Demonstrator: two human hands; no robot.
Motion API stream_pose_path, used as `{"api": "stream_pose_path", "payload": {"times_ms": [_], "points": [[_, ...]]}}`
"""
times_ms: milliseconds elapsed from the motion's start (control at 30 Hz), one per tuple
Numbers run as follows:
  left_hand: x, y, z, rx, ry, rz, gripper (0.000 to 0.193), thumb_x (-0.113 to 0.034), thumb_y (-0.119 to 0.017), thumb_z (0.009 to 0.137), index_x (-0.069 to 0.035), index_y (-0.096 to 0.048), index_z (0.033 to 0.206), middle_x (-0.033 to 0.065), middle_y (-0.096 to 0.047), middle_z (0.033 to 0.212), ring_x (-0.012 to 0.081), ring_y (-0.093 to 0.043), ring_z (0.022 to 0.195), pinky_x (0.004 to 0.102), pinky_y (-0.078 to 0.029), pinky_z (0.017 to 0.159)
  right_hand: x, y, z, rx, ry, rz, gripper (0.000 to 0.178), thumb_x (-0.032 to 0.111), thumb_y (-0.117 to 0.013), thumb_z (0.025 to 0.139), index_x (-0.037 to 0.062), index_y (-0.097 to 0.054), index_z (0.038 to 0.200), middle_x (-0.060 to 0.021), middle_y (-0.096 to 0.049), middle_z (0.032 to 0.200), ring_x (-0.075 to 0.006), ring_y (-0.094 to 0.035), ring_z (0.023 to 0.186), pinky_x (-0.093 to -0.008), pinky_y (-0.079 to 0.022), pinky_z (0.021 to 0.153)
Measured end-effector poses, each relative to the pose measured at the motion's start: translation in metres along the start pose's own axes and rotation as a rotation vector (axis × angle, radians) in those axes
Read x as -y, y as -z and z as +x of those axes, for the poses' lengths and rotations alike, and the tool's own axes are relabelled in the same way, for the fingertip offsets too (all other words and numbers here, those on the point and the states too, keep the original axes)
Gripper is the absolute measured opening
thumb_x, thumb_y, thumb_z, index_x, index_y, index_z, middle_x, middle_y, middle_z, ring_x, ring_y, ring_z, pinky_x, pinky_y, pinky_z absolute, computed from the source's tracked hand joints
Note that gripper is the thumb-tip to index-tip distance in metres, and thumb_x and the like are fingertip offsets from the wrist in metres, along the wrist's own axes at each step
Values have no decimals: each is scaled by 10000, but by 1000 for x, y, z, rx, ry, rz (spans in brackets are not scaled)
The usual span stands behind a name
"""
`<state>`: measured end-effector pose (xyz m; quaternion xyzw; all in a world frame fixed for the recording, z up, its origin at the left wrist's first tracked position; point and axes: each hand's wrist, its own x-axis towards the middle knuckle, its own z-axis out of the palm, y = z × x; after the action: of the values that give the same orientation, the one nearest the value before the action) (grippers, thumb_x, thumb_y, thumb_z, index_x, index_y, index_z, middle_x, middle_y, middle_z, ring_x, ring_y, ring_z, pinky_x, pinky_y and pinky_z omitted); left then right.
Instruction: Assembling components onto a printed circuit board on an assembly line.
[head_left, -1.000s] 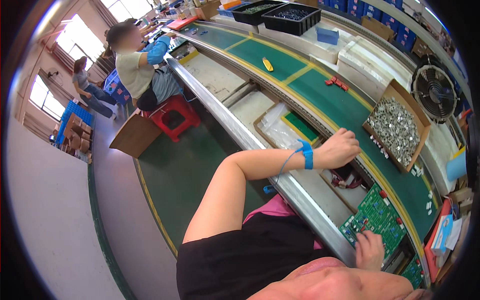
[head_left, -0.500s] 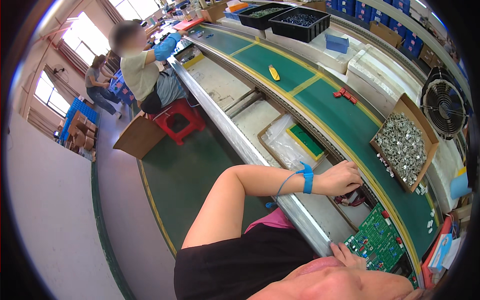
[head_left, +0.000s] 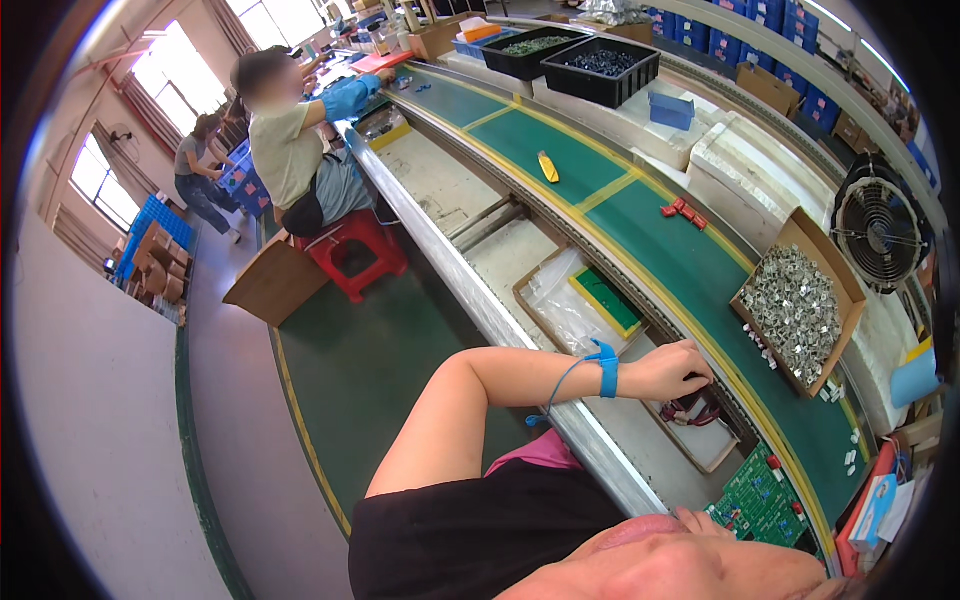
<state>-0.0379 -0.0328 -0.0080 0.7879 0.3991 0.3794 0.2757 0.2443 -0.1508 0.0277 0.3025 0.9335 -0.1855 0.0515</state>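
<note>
Beside green circuit board at lower right, has right hand, mostly hidden, with grip unreadable; near shallow box with dark red items, curls left hand narrowly, can't make out anything held; could bend red board parts by blind pressing, or snag blue cord on metal rail

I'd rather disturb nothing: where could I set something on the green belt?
The green belt is bare between the red parts and the carton of silvery pieces, and between the yellow item and the yellow cross-line. Small white pieces crowd it along the carton's near edge; beside the right hand, a circuit board takes space.
</note>
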Motion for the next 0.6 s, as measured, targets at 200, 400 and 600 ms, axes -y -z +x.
{"api": "stream_pose_path", "payload": {"times_ms": [200, 400, 600], "points": [[-2, 0, 3, 35, 65, -35, 155, -132, -615, 824, -29, -674, 924, 86, -655, 943, 257, -550, 975, 348, -467, 848, -23, -64, -21, -333, 9, -137, 277, 255, -513, 900, 87, -569, 1113, -127, -574, 906, -301, -625, 669, -389, -504, 559], [-4, 5, 5, 34, 106, -43, 170, -151, -618, 828, -31, -675, 934, 110, -648, 940, 262, -554, 987, 351, -467, 853, 13, -8, -30, -175, -194, -99, 212, 241, -526, 917, 80, -596, 1035, -130, -584, 788, -312, -607, 594, -393, -491, 495], [0, 2, 0, 5, 147, -38, 175, -156, -617, 829, -35, -676, 941, 115, -649, 954, 265, -562, 992, 353, -468, 855, 8, -13, -40, -125, -249, -149, 219, 246, -516, 922, 78, -600, 1033, -116, -590, 787, -306, -608, 591, -391, -496, 500]]}}
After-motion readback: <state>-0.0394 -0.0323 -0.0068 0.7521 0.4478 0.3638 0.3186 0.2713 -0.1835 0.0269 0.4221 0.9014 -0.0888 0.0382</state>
